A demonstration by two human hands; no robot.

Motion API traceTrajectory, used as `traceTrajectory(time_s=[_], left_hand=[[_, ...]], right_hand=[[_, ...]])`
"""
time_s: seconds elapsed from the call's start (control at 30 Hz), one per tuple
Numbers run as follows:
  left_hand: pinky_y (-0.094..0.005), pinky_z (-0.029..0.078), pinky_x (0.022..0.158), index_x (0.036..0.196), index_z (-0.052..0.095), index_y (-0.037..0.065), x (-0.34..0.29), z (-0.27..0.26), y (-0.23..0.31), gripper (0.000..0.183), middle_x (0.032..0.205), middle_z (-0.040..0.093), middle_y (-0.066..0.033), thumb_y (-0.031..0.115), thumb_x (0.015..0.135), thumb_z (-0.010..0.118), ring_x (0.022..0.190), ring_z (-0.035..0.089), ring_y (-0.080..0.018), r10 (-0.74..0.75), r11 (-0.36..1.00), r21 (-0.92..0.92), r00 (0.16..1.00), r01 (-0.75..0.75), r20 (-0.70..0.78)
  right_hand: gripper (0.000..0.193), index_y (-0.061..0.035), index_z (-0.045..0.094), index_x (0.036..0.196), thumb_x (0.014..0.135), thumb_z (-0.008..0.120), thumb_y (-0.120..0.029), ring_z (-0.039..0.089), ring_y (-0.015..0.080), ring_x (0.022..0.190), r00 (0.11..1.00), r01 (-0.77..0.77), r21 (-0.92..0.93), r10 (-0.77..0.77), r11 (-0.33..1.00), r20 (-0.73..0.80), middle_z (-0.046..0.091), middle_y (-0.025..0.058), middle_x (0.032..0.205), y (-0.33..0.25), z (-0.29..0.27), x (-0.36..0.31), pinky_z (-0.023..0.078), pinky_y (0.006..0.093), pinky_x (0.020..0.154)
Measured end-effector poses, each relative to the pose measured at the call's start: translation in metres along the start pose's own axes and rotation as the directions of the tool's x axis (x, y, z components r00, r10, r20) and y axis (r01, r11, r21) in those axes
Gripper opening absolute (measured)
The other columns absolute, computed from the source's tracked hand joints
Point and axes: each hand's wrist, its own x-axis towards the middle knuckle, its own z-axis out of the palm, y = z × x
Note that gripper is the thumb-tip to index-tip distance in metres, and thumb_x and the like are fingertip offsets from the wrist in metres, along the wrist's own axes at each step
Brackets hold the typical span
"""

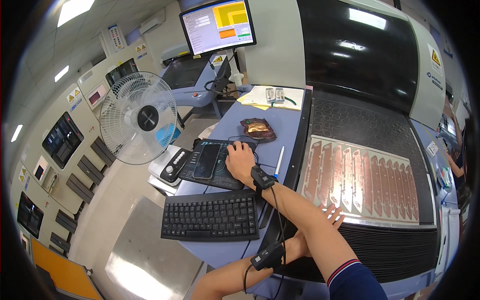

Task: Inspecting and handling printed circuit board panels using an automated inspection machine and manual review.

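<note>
My forearms cross, the right one above the left. On a black mouse pad [227, 180], my right hand [240, 160] curls over a computer mouse, mostly hidden beneath it; a thin cable runs nearby. A black phone [207, 161] lies on the pad beside that hand. My left hand [333, 216], partly hidden behind the right forearm, spreads its fingers at the near edge of a flat panel [367, 182]. This panel carries rows of long copper-coloured strips and lies on the machine's dark bed [357, 120]. Each wrist wears a small black device with a cable.
A black keyboard [210, 216] sits before the pad. A white pen [280, 160], a dark red crumpled packet [258, 129] and papers [255, 95] lie on the blue table. Left stands a fan [140, 117]; a monitor [217, 27] hangs above. Another person's arm [455, 165] shows far right.
</note>
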Motion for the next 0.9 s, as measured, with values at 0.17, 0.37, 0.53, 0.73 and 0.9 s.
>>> traceTrajectory(time_s=[0.17, 0.37, 0.53, 0.73, 0.9], left_hand=[[-0.0583, 0.013, 0.122, 0.154, 0.029, -0.001, 0.0, 0.003, -0.001, 0.078, 0.161, 0.026, -0.0247, 0.048, 0.096, 0.046, 0.152, 0.019, -0.0405, -0.002, 1.0, 0.0, 1.0, 0.002, -0.001], [-0.0571, 0.012, 0.123, 0.154, 0.029, -0.001, 0.0, -0.002, -0.002, 0.08, 0.161, 0.026, -0.0244, 0.05, 0.096, 0.048, 0.152, 0.019, -0.0401, 0.002, 1.0, 0.019, 1.0, -0.002, -0.008], [-0.0575, 0.013, 0.122, 0.154, 0.029, -0.001, 0.0, -0.003, 0.0, 0.081, 0.161, 0.025, -0.0246, 0.05, 0.095, 0.048, 0.152, 0.017, -0.0402, -0.017, 0.999, -0.036, 1.0, 0.018, 0.016], [-0.0573, 0.012, 0.122, 0.155, 0.027, -0.001, -0.001, -0.009, 0.001, 0.083, 0.162, 0.023, -0.0241, 0.052, 0.095, 0.048, 0.153, 0.017, -0.04, -0.015, 0.999, -0.032, 1.0, 0.016, 0.028], [-0.0566, 0.011, 0.123, 0.155, 0.026, -0.001, 0.0, 0.001, 0.001, 0.084, 0.162, 0.022, -0.024, 0.053, 0.095, 0.048, 0.153, 0.016, -0.0399, -0.018, 0.999, -0.033, 0.999, 0.02, 0.051]], right_hand=[[0.029, -0.0018, 0.064, 0.107, 0.081, 0.066, -0.014, 0.056, 0.0365, 0.106, 1.0, 0.006, -0.003, -0.006, 1.0, -0.016, 0.058, 0.0169, 0.111, 0.002, 0.002, 0.0, 0.048, 0.0468, 0.09], [0.028, -0.0014, 0.064, 0.107, 0.082, 0.066, -0.013, 0.056, 0.0368, 0.106, 1.0, 0.018, 0.001, -0.018, 1.0, -0.021, 0.059, 0.017, 0.111, 0.002, 0.003, 0.001, 0.048, 0.047, 0.09], [0.027, -0.0019, 0.065, 0.106, 0.082, 0.066, -0.014, 0.057, 0.0367, 0.105, 0.998, 0.034, 0.003, -0.033, 0.999, -0.05, 0.059, 0.0171, 0.111, 0.003, 0.007, 0.002, 0.049, 0.0471, 0.089], [0.028, -0.0048, 0.066, 0.107, 0.081, 0.068, -0.014, 0.058, 0.0353, 0.108, 0.997, 0.079, 0.1, -0.08, 0.992, 0.0, 0.061, 0.0154, 0.115, 0.003, 0.005, 0.001, 0.05, 0.0457, 0.093], [0.028, -0.0037, 0.067, 0.106, 0.08, 0.066, -0.014, 0.059, 0.0355, 0.101, 0.99, 0.131, 0.095, -0.125, 0.987, -0.065, 0.06, 0.0164, 0.11, 0.004, 0.007, 0.0, 0.051, 0.046, 0.087]])
